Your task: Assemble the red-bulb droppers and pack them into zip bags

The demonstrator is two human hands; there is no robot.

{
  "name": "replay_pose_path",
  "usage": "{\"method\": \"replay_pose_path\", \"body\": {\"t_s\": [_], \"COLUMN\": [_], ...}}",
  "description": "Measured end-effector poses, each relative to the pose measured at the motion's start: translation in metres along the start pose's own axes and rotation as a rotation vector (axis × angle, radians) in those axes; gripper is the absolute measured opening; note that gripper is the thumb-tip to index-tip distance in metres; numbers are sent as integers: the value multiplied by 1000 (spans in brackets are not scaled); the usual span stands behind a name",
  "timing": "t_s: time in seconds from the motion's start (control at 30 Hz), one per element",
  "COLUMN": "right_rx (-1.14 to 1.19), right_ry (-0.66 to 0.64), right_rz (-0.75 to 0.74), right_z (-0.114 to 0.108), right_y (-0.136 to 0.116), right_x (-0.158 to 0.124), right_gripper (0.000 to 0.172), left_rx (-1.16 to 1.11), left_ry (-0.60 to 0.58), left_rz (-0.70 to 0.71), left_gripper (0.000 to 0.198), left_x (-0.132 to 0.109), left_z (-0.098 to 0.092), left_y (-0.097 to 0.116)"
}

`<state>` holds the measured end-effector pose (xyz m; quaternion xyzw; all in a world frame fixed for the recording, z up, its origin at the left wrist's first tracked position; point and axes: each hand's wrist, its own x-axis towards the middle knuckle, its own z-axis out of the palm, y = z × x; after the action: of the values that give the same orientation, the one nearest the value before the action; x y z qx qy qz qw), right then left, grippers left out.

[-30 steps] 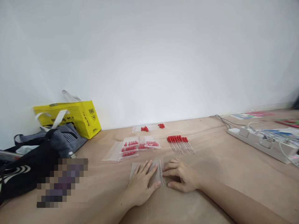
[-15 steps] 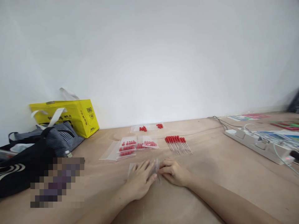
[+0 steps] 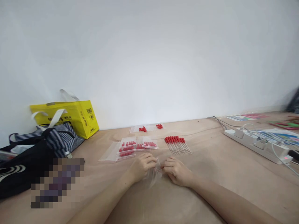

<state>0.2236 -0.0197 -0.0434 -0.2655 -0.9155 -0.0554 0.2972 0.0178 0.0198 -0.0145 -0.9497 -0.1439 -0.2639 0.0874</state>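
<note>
A clear plastic bag [image 3: 153,178] is stretched between my hands, close above the table. My left hand [image 3: 143,166] is closed on the bag's left side, its fingers curled. My right hand [image 3: 176,171] pinches the right edge of the same bag between thumb and fingers. Just beyond my right hand, a row of red-tipped white sticks [image 3: 177,145] lies side by side. Past my left hand, clear zip bags [image 3: 109,152] holding red-tipped pieces [image 3: 127,148] overlap one another. Further back, another clear bag [image 3: 151,128] carries two small groups of red tips.
On the left stand a yellow bag [image 3: 87,119], a striped bag [image 3: 63,140] and a black bag [image 3: 25,168]. To the right lies a white power strip [image 3: 257,144] with plugs and cables. Colourful sheets [image 3: 280,135] spread behind it, against the white wall [image 3: 149,62].
My left hand has gone from lying flat on the bag to gripping it with curled fingers. The bag is lifted and crumpled between both hands. My right hand has barely moved.
</note>
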Motion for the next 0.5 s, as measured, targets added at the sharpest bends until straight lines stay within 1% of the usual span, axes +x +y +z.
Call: {"method": "replay_pose_path", "body": {"t_s": [0.07,0.13,0.2,0.23,0.27,0.3,0.37,0.4,0.43,0.5], "right_rx": [8,29,54,66,76,85,100,104,107,122], "right_ry": [-37,-69,-100,-113,-122,-130,-138,-138,-134,-120], "right_rz": [27,64,98,113,125,134,135,128,118,89], "right_z": [-3,-5,-7,-8,-9,-10,-11,-12,-12,-12], "right_y": [2,2,2,1,0,0,-1,-2,-2,-3], "right_x": [-1,-1,0,0,0,0,0,0,0,0], "right_gripper": [18,17,13,11,10,10,10,10,11,13], "left_rx": [-19,-62,-137,-174,-201,-223,-236,-238,-241,-246], "left_ry": [11,-7,-50,-80,-111,-163,-268,-329,-380,-451], "left_rz": [-25,-56,-135,-202,-287,-366,-534,-600,-649,-698], "left_gripper": [30,31,29,27,27,33,52,57,60,61], "left_x": [-1,-2,-5,-7,-10,-14,-21,-24,-27,-31], "left_z": [-7,-12,-15,-16,-17,-17,-20,-21,-22,-23], "left_y": [-5,-3,6,12,20,27,41,46,50,53]}}
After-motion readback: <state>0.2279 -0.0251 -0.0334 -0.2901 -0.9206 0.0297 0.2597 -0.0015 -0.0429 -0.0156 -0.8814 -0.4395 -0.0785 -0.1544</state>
